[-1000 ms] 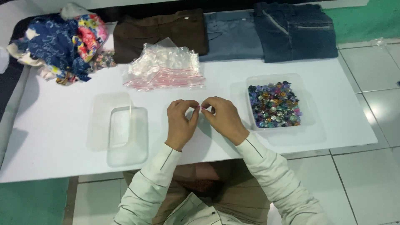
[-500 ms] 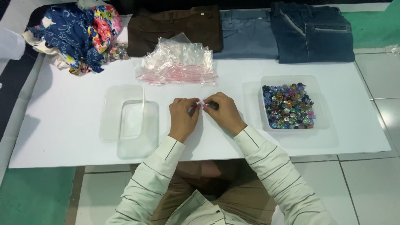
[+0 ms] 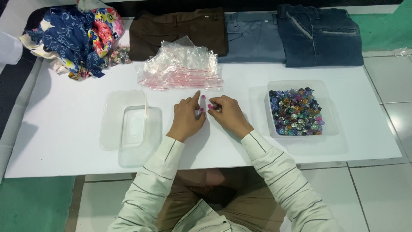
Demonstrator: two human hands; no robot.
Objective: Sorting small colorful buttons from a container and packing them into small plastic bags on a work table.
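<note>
Both hands (image 3: 208, 112) pinching small clear bag (image 3: 203, 104).

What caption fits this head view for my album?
Both hands, left hand and right hand, pinch a small pink item between clear tubs on a white table.

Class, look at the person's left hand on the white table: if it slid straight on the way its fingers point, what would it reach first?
The left hand points up and slightly right, away from the person. Going straight on, it would likely first meet the pile of clear plastic zip bags, with only bare white table between them; how near is unclear.
</note>
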